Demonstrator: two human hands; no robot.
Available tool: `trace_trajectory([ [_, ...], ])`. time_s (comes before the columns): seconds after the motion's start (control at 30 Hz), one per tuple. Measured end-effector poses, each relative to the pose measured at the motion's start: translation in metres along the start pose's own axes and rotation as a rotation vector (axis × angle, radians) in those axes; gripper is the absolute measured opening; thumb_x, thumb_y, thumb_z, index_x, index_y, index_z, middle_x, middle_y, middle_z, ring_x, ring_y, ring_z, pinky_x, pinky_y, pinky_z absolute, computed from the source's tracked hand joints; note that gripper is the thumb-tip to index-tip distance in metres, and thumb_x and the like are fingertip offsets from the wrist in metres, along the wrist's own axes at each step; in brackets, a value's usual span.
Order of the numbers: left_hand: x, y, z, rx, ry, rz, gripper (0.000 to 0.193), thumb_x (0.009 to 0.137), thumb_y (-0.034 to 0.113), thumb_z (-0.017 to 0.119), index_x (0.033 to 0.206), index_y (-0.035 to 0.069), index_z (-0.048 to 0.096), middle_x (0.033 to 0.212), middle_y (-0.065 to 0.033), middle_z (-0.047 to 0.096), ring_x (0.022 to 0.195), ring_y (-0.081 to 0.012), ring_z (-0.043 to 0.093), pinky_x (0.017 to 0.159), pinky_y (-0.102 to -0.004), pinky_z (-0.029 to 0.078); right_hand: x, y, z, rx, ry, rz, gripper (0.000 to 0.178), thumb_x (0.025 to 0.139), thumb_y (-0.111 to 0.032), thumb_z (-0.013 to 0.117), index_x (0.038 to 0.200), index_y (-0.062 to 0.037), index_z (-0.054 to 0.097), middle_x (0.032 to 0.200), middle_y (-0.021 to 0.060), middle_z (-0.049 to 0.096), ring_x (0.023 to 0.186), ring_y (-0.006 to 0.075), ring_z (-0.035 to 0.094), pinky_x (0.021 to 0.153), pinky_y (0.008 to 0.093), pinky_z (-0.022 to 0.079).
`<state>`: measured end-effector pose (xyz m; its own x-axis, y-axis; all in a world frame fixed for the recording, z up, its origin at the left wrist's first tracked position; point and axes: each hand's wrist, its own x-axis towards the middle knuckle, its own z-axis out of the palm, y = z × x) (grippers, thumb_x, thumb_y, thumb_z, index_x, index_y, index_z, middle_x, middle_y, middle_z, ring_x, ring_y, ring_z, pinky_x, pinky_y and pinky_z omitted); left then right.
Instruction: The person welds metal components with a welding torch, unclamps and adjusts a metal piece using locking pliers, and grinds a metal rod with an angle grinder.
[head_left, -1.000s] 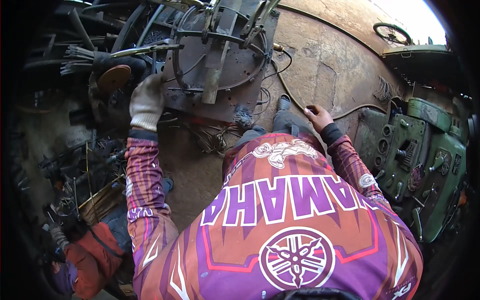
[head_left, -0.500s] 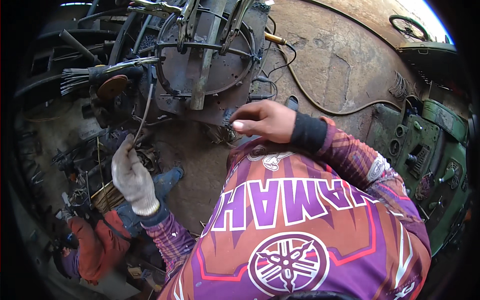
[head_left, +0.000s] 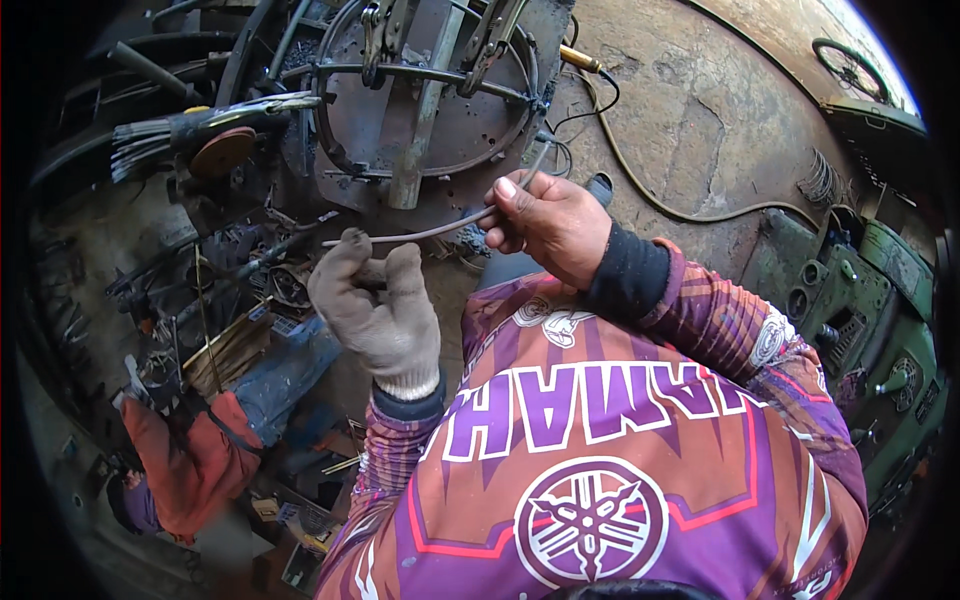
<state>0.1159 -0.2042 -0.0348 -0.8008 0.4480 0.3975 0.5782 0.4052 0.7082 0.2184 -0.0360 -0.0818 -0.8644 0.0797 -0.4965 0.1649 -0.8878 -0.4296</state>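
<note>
One gloved hand (head_left: 385, 312), one bare hand (head_left: 556, 222), one thin rod (head_left: 440, 231) at them. Beyond the hands: one round frame (head_left: 410, 70), two locking clamps (head_left: 377, 37), one flat bar (head_left: 416, 135). Left of them, one brown disc (head_left: 222, 153).

Metal table (head_left: 365, 120) at top centre of frame, round ring (head_left: 322, 125) on it, flat bar (head_left: 408, 178) running lengthwise past the ring's lower edge. Floor (head_left: 660, 130), upper right: hose (head_left: 640, 185) snaking across toward right edge, where a green machine (head_left: 880, 290) stands.
</note>
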Motion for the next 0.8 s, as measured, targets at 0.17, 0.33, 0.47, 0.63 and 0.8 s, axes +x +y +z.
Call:
trace_trajectory([
  [0.17, 0.02, -0.008, 0.0, -0.737, -0.153, -0.769, 0.042, 0.096, 0.029, 0.061, 0.123, 0.001, 0.046, 0.106, -0.0125, 0.061, 0.085, -0.0185, 0.063, 0.073, -0.0302, 0.055, 0.011, 0.007, -0.002, -0.024, 0.083, -0.077, 0.03, 0.102, -0.03, 0.05, 0.103, -0.0011, 0.055, 0.096, 0.0103, 0.061, 0.081, 0.0165, 0.061, 0.077, 0.0293, 0.05],
  [0.33, 0.029, -0.037, 0.0, -1.119, -0.276, -1.039, 0.035, 0.097, 0.022, 0.058, 0.125, 0.003, 0.049, 0.114, -0.0153, 0.063, 0.087, -0.0222, 0.067, 0.07, -0.034, 0.058, 0.02, 0.017, 0.004, -0.003, 0.159, -0.101, 0.029, 0.101, -0.031, 0.05, 0.102, -0.0019, 0.055, 0.092, 0.0083, 0.06, 0.08, 0.0158, 0.06, 0.075, 0.0266, 0.049],
  [0.47, 0.047, -0.044, 0.006, -1.079, -0.412, -0.948, 0.033, 0.1, 0.021, 0.053, 0.127, 0.002, 0.051, 0.11, -0.0164, 0.064, 0.089, -0.0234, 0.067, 0.072, -0.0347, 0.057, 0.038, 0.018, 0.014, 0.057, 0.24, -0.122, 0.027, 0.102, -0.029, 0.05, 0.106, -0.0027, 0.055, 0.092, 0.0059, 0.061, 0.077, 0.0136, 0.061, 0.071, 0.0248, 0.049],
  [0.63, 0.057, -0.056, 0.012, -0.939, -0.435, -0.917, 0.031, 0.1, 0.019, 0.054, 0.124, 0.0, 0.052, 0.107, -0.018, 0.065, 0.087, -0.0272, 0.069, 0.07, -0.0361, 0.059, 0.046, 0.021, 0.02, 0.107, 0.328, -0.227, 0.029, 0.103, -0.029, 0.047, 0.112, -0.0027, 0.056, 0.091, 0.0047, 0.062, 0.077, 0.013, 0.063, 0.068, 0.0252, 0.05],
  [0.8, 0.059, -0.059, 0.015, -1.004, -0.47, -0.909, 0.034, 0.099, 0.019, 0.054, 0.126, -0.001, 0.05, 0.108, -0.0184, 0.065, 0.086, -0.027, 0.069, 0.071, -0.0363, 0.059, 0.048, 0.024, 0.02, 0.077, 0.389, -0.273, 0.031, 0.103, -0.03, 0.046, 0.112, -0.0024, 0.056, 0.09, 0.0053, 0.064, 0.075, 0.0132, 0.063, 0.067, 0.0249, 0.05],
])
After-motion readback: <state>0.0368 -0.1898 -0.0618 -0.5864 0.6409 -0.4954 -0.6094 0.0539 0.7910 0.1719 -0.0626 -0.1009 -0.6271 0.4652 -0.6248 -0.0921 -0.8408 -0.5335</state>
